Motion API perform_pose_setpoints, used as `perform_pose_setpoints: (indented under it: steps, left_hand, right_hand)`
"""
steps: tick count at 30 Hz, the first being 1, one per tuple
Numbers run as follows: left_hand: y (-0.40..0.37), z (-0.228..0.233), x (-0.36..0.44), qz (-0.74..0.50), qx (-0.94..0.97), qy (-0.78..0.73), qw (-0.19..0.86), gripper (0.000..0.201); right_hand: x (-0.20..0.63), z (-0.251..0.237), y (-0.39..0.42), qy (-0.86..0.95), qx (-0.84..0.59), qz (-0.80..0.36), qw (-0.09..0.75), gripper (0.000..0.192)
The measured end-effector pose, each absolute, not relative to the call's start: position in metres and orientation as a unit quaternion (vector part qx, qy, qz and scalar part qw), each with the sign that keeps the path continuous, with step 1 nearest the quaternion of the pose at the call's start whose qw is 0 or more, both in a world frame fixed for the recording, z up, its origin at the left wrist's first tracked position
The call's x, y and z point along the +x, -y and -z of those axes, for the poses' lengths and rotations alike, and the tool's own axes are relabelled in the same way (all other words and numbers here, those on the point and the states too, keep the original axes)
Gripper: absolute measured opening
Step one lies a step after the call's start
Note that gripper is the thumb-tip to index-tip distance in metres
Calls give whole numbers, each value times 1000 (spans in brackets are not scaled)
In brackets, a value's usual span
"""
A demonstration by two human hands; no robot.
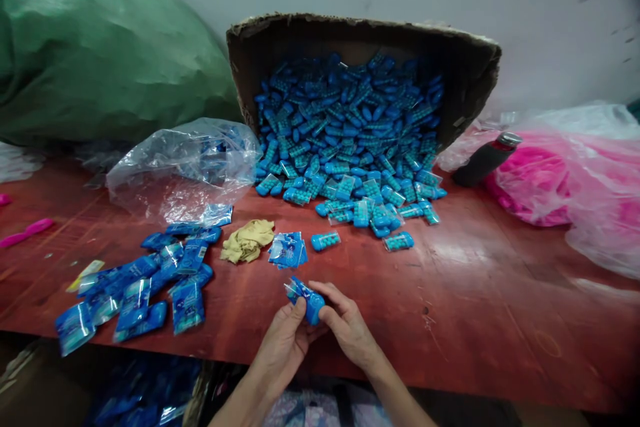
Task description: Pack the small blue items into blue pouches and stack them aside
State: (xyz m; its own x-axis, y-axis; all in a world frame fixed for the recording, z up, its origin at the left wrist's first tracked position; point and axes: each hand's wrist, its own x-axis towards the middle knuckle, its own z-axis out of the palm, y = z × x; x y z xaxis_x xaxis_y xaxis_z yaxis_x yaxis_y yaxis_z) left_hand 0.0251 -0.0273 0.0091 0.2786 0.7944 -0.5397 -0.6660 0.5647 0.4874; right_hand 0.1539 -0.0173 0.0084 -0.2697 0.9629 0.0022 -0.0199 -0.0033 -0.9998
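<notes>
My left hand (285, 340) and my right hand (347, 327) meet near the front edge of the red-brown table (475, 307). Together they hold one small blue plastic piece in a clear printed packet (306, 297). Just beyond my fingers lies a small stack of blue printed packets (287, 250). Two loose blue pieces (325, 240) rest a little farther back. A tipped cardboard box (465, 60) at the back spills a big heap of the blue pieces (350, 140) onto the table.
Several filled blue packets (140, 290) lie at the front left. A yellow cloth (247, 240), a clear plastic bag (185, 163), a green sack (100, 53), a dark bottle (485, 159) and pink bags (565, 180) surround the work area.
</notes>
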Motion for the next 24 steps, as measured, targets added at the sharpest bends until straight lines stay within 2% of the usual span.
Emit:
perform_pose_setpoints:
  steps: [9,15,24]
  left_hand:
    - [22,-19,24,-439,87,-400,800,16]
    - [22,-22,18,-437,101,-399,800,15]
    - [33,-21,33,-466,60,-418,777,17]
  right_hand:
    - [152,3,18,492,-415,-588,490,31]
    - [152,0,17,485,-392,-625,469,36]
    - [146,1,23,514,-440,-578,457,38]
